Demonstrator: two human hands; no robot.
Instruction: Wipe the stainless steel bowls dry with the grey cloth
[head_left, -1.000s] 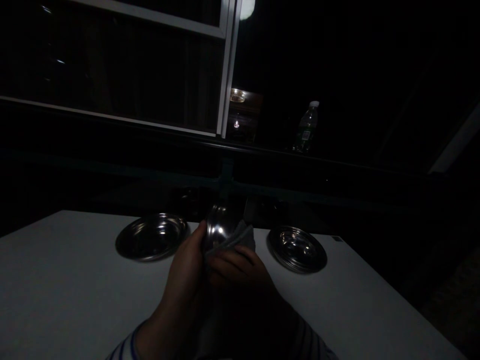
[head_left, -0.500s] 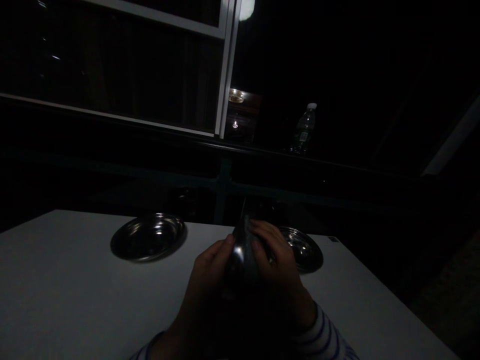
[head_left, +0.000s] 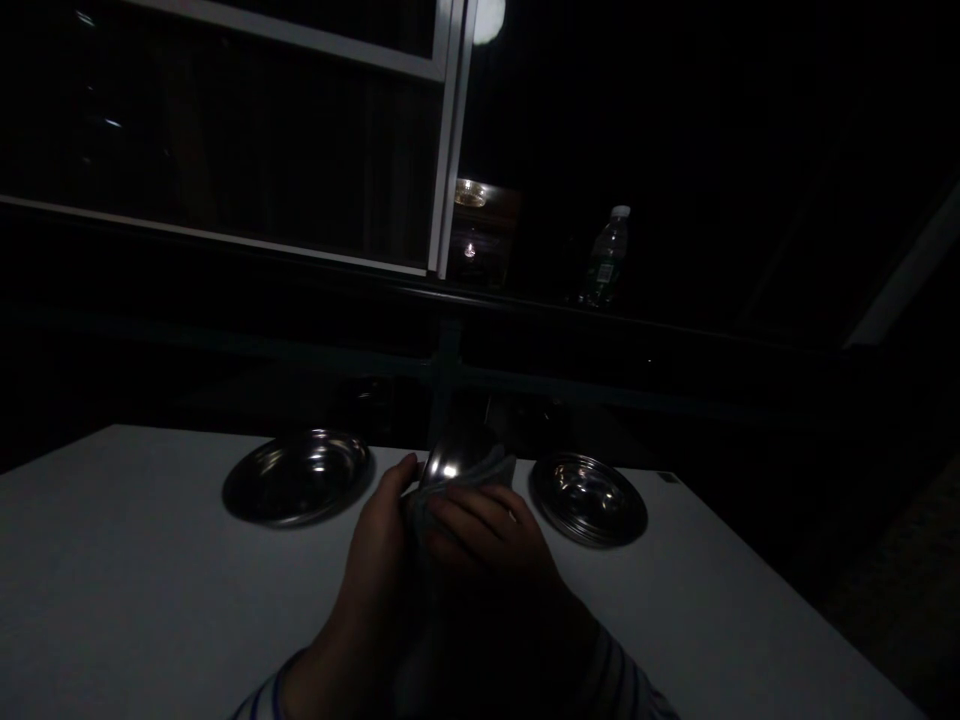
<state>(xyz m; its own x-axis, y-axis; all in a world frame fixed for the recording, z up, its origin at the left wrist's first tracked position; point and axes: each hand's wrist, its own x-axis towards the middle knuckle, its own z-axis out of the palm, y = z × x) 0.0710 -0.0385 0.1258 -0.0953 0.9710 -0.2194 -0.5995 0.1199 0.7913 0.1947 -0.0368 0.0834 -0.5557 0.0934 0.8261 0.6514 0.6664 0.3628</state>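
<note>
Between my hands is a shiny metal bowl, tilted and partly hidden, held above the near middle of the white table. My left hand grips it from the left side, thumb up along its edge. A greyish cloth lies against the metal under my right hand, whose fingers press it on the bowl's surface. The cloth hangs down between my wrists into shadow. How far my left fingers reach round the bowl is too dark to see.
A wide metal dish sits on the white table at the left, and several stacked metal dishes at the right. Behind, a plastic bottle stands on the dark sill by the window frame.
My right hand has slid left and across the bowl with the cloth, uncovering the right-hand dishes. The bowl has turned, and my left hand has shifted slightly left.
</note>
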